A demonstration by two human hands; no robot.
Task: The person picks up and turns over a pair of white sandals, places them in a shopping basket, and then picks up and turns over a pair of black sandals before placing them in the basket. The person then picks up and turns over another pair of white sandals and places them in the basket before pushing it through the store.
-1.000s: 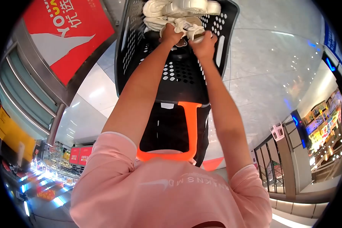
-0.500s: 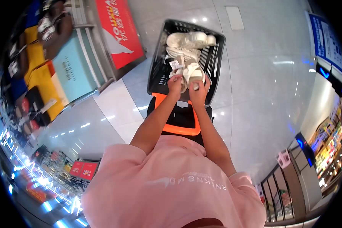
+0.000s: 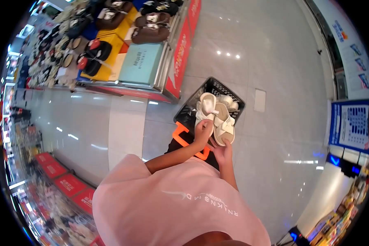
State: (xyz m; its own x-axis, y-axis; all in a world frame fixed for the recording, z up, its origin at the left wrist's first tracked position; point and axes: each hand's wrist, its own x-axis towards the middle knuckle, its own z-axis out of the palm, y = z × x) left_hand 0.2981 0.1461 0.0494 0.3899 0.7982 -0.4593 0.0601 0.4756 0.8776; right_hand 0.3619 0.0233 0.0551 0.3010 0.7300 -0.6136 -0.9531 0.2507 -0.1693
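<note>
We hold a pair of cream sandals (image 3: 215, 117) above a black shopping basket (image 3: 211, 84) in a shoe shop.

Our left hand (image 3: 203, 130) curls around the heel end of one sandal. Our right hand (image 3: 222, 153), just below it, pinches the heel of the other, which has a bow on its strap. The two sandals sit side by side, touching, toes pointing away from us. Under them the basket stands on a glossy pale floor (image 3: 274, 61), with more pale footwear (image 3: 228, 101) inside and an orange handle (image 3: 179, 135) on our side. Further off to the left, a display shelf (image 3: 141, 63) carries dark and brown shoes on boxes.
</note>
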